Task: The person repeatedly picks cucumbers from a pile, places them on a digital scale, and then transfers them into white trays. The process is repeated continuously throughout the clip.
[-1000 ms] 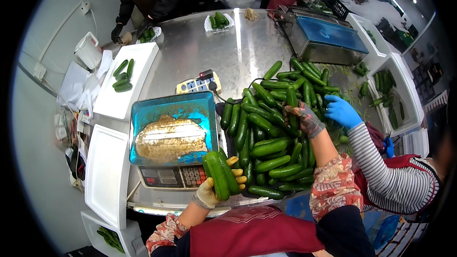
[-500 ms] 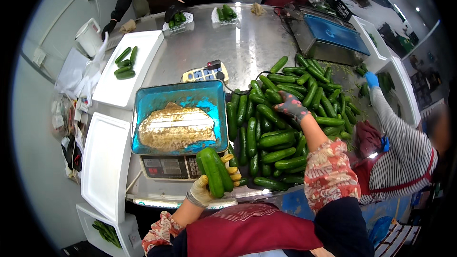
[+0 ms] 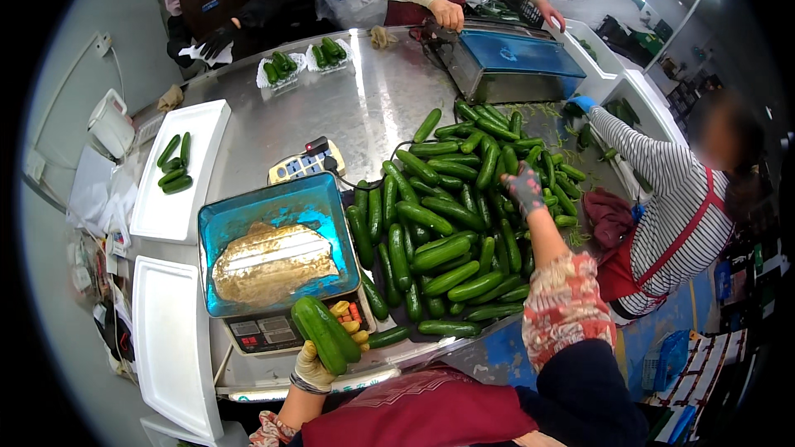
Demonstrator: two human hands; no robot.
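A steel table (image 3: 364,108) was seen carrying everything. A large pile of cucumbers (image 3: 455,215) was spread over its right half. A weighing scale with a blue pan (image 3: 277,252) was set at the near edge, a small keypad unit (image 3: 306,164) just behind it. A white tray (image 3: 178,170) with a few cucumbers was placed on the left, a second white tray (image 3: 170,339) nearer. Two small packed trays of cucumbers (image 3: 302,62) were set at the far side, beside a blue-topped machine (image 3: 513,62).

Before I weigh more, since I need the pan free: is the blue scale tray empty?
Empty: the blue scale tray shows only glare; the left hand holds cucumbers beside it.
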